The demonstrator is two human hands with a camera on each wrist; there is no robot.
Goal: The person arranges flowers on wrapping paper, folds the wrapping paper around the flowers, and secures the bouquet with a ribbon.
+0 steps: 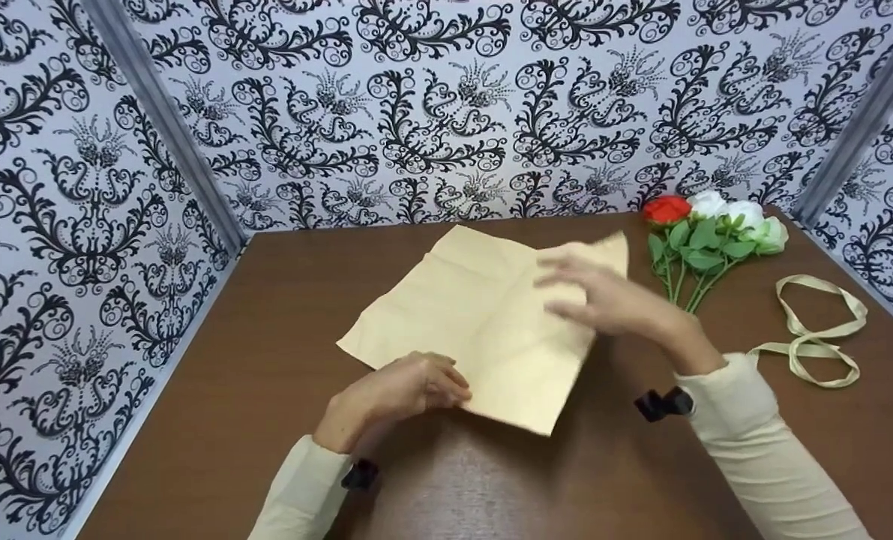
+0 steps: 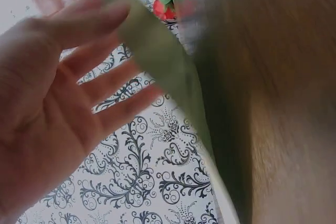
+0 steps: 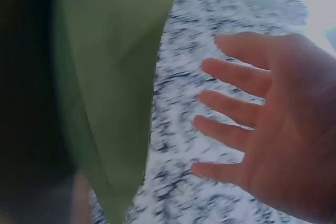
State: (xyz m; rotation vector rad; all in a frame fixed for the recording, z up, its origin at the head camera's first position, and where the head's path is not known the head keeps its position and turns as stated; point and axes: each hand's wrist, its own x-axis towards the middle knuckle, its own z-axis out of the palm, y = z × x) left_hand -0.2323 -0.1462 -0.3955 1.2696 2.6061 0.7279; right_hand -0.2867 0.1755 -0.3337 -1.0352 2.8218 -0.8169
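We observe a sheet of cream paper at the middle of the brown table, set askew, its near edge raised off the surface with a shadow beneath. Our left hand pinches that near edge between thumb and fingers, the other fingers fairly straight. Our right hand is spread wide and holds nothing; in the head view it overlaps the sheet's right part, and the right wrist view shows its fingertips apart from the paper. To the right, we note a bunch of flowers, one red, the others whitish, with a looped cream ribbon nearer us.
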